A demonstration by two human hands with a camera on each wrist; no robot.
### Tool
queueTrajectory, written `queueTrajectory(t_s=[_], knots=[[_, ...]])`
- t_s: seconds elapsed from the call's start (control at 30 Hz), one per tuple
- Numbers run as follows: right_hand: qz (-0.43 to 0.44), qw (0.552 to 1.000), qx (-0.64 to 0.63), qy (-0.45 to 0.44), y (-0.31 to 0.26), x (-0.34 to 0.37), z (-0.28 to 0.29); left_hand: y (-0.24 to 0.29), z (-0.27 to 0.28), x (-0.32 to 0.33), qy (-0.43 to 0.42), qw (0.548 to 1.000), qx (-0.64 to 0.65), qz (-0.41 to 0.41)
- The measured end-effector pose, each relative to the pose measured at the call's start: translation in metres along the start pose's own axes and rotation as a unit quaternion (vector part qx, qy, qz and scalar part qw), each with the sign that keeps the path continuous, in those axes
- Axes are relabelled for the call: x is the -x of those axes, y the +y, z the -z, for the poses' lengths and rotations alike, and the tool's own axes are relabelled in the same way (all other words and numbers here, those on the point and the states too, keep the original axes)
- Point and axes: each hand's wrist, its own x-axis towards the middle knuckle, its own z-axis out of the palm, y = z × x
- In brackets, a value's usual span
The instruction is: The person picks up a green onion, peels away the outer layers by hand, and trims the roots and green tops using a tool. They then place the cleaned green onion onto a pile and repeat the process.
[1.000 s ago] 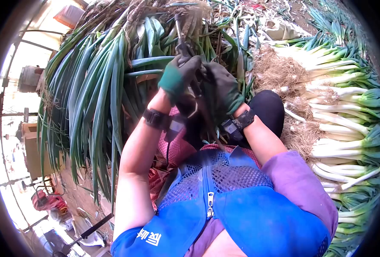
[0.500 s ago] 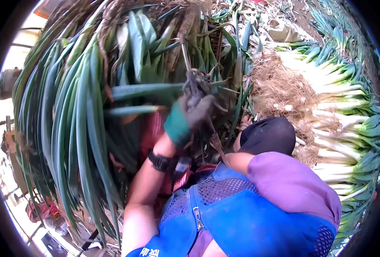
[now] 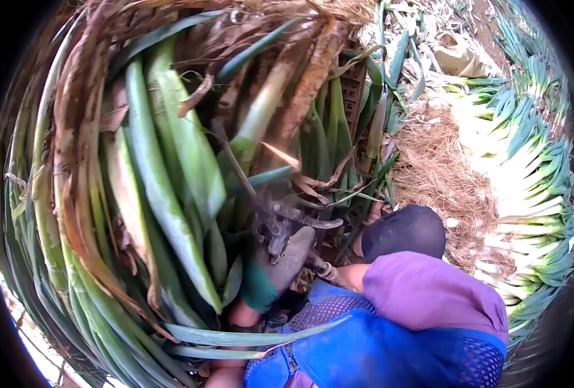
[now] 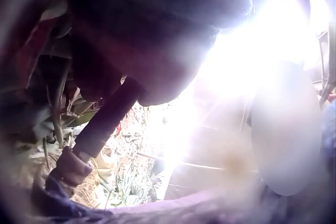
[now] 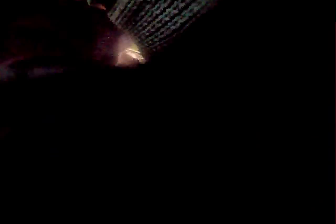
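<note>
My left hand (image 3: 280,265), in a grey-palmed green glove, grips a dirty metal air blow gun (image 3: 278,238) low in front of the vest. The gun's thin nozzle points up and left toward the large heap of scallions (image 3: 170,174). Below the left hand (image 4: 152,35) in the left wrist view, a dark hose or handle end (image 4: 107,121) sticks out. My right hand is hidden by the body in the head view. Only a ribbed glove cuff (image 5: 157,14) shows in the nearly black right wrist view.
Scallions with white stems (image 3: 526,207) lie in a long row on the right, their tangled roots (image 3: 436,161) facing inward. A bent knee (image 3: 407,233) is beside them. Peeled leaf scraps (image 3: 423,39) cover the ground behind. A brown plastic crate (image 3: 353,94) stands behind the heap.
The head view has tilted and drawn nearer the heap. The right hand left the air blow gun and went down out of sight. The left hand, still holding it, moved lower toward the vest.
</note>
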Motion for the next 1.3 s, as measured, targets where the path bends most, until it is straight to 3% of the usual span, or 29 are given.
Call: queueTrajectory(t_s=[0.13, 0.37, 0.53, 0.6, 0.67, 0.7, 0.77, 0.83, 0.9, 0.97, 1.0, 1.03, 1.1, 1.13, 1.17, 1.2, 1.23, 1.27, 1.3], knots=[[0.118, 0.992, 0.021, -0.049, -0.070, 0.001, 0.006, -0.040, 0.014, 0.007, 0.034, 0.997, -0.063, -0.016], [0.110, 0.989, 0.101, -0.022, -0.018, 0.012, 0.044, -0.040, 0.012, 0.015, 0.040, 0.996, -0.051, -0.058], [0.218, 0.962, 0.164, -0.030, -0.022, 0.038, 0.065, -0.037, 0.003, 0.022, 0.038, 0.997, -0.029, -0.062], [0.291, 0.923, 0.251, -0.030, -0.022, 0.044, 0.094, -0.036, -0.004, 0.009, 0.034, 0.998, -0.014, -0.050], [0.392, 0.829, 0.399, -0.028, -0.020, 0.047, 0.140, -0.037, -0.012, -0.013, 0.040, 0.999, -0.006, -0.030], [0.412, 0.805, 0.426, -0.018, -0.020, 0.053, 0.158, -0.033, -0.019, -0.011, 0.047, 0.998, -0.020, -0.036], [0.416, 0.895, 0.139, 0.079, -0.019, 0.098, 0.197, -0.027, -0.033, 0.012, 0.056, 0.997, -0.043, -0.039], [0.419, 0.894, -0.095, 0.123, -0.037, 0.150, 0.220, -0.021, -0.050, 0.046, 0.060, 0.995, -0.063, -0.046], [0.391, 0.871, -0.268, 0.131, -0.072, 0.208, 0.228, -0.071, -0.062, 0.040, -0.060, 0.995, 0.062, -0.041], [0.274, 0.883, -0.370, 0.091, -0.077, 0.206, 0.208, -0.066, -0.074, 0.065, -0.222, 0.972, 0.041, -0.067], [0.217, 0.903, -0.357, 0.102, -0.075, 0.202, 0.196, -0.043, -0.067, 0.079, -0.201, 0.949, -0.239, 0.027], [0.193, 0.886, -0.412, 0.085, -0.071, 0.193, 0.179, -0.024, -0.061, 0.095, -0.223, 0.922, -0.317, -0.016], [0.217, 0.919, -0.302, 0.134, -0.050, 0.160, 0.144, 0.017, -0.048, 0.124, -0.263, 0.840, -0.465, -0.100], [0.150, 0.938, -0.288, 0.124, -0.056, 0.183, 0.141, 0.045, -0.040, 0.132, -0.198, 0.810, -0.541, -0.112], [0.120, 0.966, -0.193, 0.124, -0.064, 0.199, 0.138, 0.061, -0.025, 0.137, -0.127, 0.882, -0.445, -0.090], [0.099, 0.977, -0.093, 0.165, -0.067, 0.205, 0.127, 0.094, -0.014, 0.145, -0.014, 0.839, -0.511, -0.186], [0.075, 0.976, 0.009, 0.204, -0.068, 0.211, 0.114, 0.126, -0.008, 0.156, 0.091, 0.833, -0.511, -0.192], [0.057, 0.963, 0.081, 0.252, -0.068, 0.211, 0.103, 0.135, 0.022, 0.135, 0.183, 0.783, -0.548, -0.229], [0.047, 0.963, 0.095, 0.248, -0.067, 0.209, 0.099, 0.150, 0.044, 0.122, 0.276, 0.699, -0.634, -0.183]])
